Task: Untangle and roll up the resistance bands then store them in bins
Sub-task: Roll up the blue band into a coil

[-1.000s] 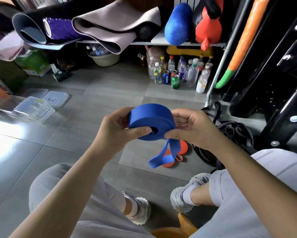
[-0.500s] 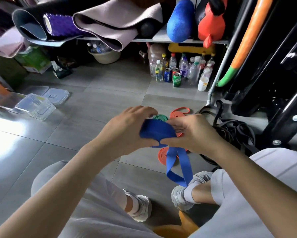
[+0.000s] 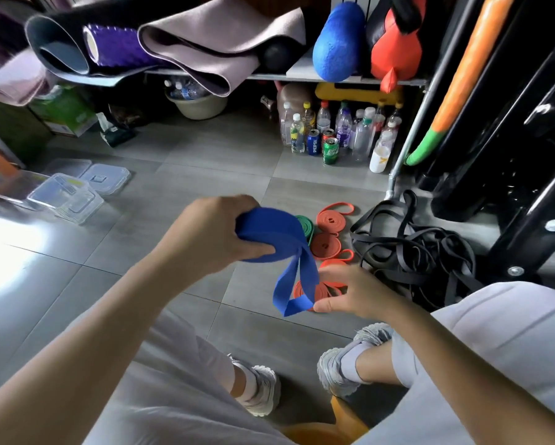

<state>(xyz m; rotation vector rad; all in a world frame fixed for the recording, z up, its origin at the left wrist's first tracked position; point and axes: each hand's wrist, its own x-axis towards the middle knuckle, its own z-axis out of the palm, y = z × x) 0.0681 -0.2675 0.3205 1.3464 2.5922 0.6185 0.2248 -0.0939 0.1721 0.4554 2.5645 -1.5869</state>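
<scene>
Blue rolled band (image 3: 269, 232) is held above the floor in the left hand (image 3: 212, 242), fingers (image 3: 256, 249) curled round it, its loose tail (image 3: 297, 290) hanging lengthwise down toward the nearer right hand (image 3: 356, 293), spread open, holding nothing.

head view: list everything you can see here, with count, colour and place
blue band: one, blue, rolled and held up, looped tail hanging
orange bands: at least three rolls, orange, floor centre
green band: one roll, green, floor, partly behind the blue band
black bands: tangled heap, count unclear, black, floor right
clear bins: several with lids, clear, floor left
bottles and cans: many, mixed colours, floor under the shelf
mats: two, mauve and dark, shelf
foam roller: one, purple, shelf between the mats
bolster: one, blue, shelf
shoes: two, pale grey, bottom
hands: two; left hand grips the roll, right hand beside the tail's loop, hold unclear
</scene>
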